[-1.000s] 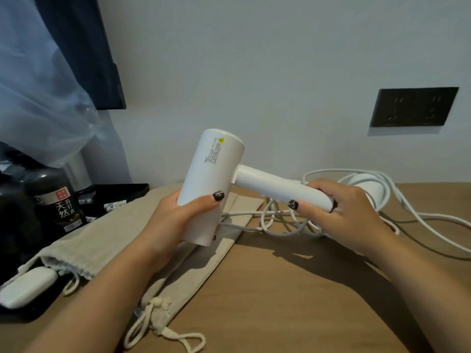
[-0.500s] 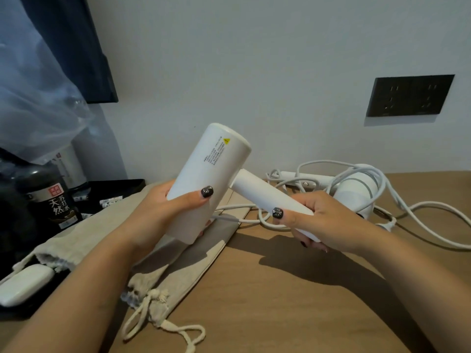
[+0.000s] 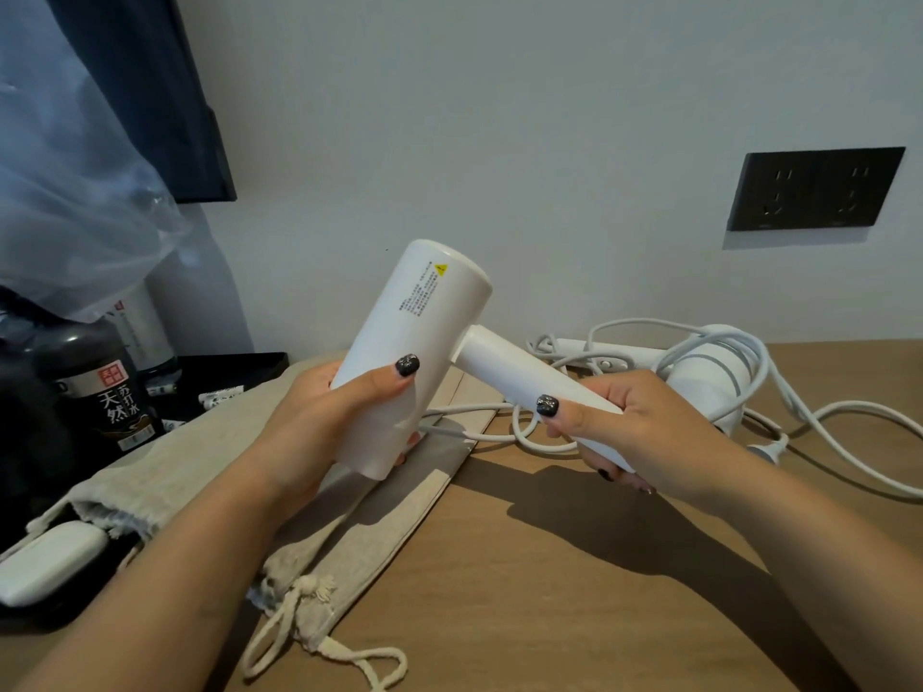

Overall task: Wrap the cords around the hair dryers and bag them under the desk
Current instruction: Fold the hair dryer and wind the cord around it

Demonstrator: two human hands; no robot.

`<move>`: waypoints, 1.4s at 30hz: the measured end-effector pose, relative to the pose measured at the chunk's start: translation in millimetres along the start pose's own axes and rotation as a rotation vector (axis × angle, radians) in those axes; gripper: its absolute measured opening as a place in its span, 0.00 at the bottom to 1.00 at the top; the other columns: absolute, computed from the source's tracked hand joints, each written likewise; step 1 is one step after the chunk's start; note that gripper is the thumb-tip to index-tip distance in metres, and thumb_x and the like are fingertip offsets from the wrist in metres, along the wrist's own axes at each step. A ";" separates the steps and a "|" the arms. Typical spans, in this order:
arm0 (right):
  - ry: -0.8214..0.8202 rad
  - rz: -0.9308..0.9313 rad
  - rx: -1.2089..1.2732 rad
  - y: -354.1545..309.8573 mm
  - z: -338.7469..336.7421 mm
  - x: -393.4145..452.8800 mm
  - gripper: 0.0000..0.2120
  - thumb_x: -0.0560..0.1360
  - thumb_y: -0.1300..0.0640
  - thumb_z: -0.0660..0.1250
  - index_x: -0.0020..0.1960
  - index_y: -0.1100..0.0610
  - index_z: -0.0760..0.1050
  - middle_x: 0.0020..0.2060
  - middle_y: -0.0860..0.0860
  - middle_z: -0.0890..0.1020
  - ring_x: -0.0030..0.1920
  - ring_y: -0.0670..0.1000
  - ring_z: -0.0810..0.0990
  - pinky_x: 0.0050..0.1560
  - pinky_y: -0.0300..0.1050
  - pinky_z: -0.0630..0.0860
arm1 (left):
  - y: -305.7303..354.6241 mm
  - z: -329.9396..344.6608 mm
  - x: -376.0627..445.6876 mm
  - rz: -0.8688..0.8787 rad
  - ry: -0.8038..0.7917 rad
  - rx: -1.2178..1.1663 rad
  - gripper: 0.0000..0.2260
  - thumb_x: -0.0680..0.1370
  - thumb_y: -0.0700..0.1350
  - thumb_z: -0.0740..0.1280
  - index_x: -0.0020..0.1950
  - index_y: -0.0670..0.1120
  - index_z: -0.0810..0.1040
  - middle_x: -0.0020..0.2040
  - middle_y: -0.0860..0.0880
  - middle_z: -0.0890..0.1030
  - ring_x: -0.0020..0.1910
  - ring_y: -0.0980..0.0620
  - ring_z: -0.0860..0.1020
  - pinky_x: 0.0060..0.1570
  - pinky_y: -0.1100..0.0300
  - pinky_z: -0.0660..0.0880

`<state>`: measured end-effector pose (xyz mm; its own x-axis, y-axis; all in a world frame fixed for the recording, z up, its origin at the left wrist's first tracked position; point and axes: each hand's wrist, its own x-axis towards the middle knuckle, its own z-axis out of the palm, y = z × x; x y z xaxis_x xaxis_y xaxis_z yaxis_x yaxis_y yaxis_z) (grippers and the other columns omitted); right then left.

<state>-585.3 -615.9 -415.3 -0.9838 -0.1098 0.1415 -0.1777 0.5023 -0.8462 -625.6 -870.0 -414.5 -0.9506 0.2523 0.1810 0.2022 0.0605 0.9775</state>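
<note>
The left hand is clamped around the barrel of the white hair dryer, thumb across its front and fingers behind. The right hand is closed around the dryer's handle, thumb on top and fingertips curling underneath. Both grips are tight on the same dryer, which is held clear above the bench, barrel tilted up and away from the person.

Below the right-hand grip, the dryer's cord hangs in loose loops onto the bench; none of it is wound around the handle. Just beyond that grip lies a second hair dryer, on its side, with its own cord draped loosely over it and trailing off to the right, its plug resting on the wood nearby.

Under and to the left of the left-hand grip, two beige drawstring bags lie flat and look empty, mouths toward the person.

As a judgement, the task is at its start: neither cord appears wrapped and neither dryer is bagged. Winding this cord seems the step in hand; the second dryer, both baggings and stowing under the desk remain.
</note>
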 end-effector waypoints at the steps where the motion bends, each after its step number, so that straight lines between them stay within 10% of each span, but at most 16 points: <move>1: 0.015 -0.026 -0.007 -1.2 0.1 -0.7 0.26 0.63 0.35 0.64 0.45 0.57 0.80 0.27 0.52 0.77 0.27 0.49 0.73 0.27 0.36 0.71 | 0.3 -0.3 0.5 0.007 0.005 0.001 0.27 0.57 0.61 0.72 0.50 0.47 0.79 0.40 0.45 0.83 0.41 0.42 0.83 0.39 0.52 0.80; 6: 0.116 -0.164 -0.050 -7.6 1.3 -4.2 0.23 0.69 0.35 0.64 0.42 0.56 0.80 0.25 0.50 0.76 0.26 0.46 0.74 0.26 0.34 0.70 | 5.8 -4.5 1.7 0.074 0.036 -0.017 0.38 0.51 0.62 0.78 0.53 0.41 0.78 0.42 0.42 0.82 0.38 0.44 0.83 0.33 0.55 0.80; 42: 0.203 -0.062 0.094 -7.3 26.8 -4.5 0.26 0.69 0.38 0.63 0.44 0.62 0.79 0.22 0.46 0.73 0.23 0.42 0.71 0.25 0.33 0.68 | -4.4 27.4 -1.7 -0.096 0.139 -0.261 0.25 0.61 0.55 0.73 0.51 0.42 0.78 0.35 0.42 0.82 0.38 0.41 0.81 0.37 0.50 0.80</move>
<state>-579.0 -642.1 -423.6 -0.9571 0.0417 0.2866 -0.2441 0.4166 -0.8757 -618.4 -844.3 -422.1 -0.9892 0.1216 0.0823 0.0600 -0.1770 0.9824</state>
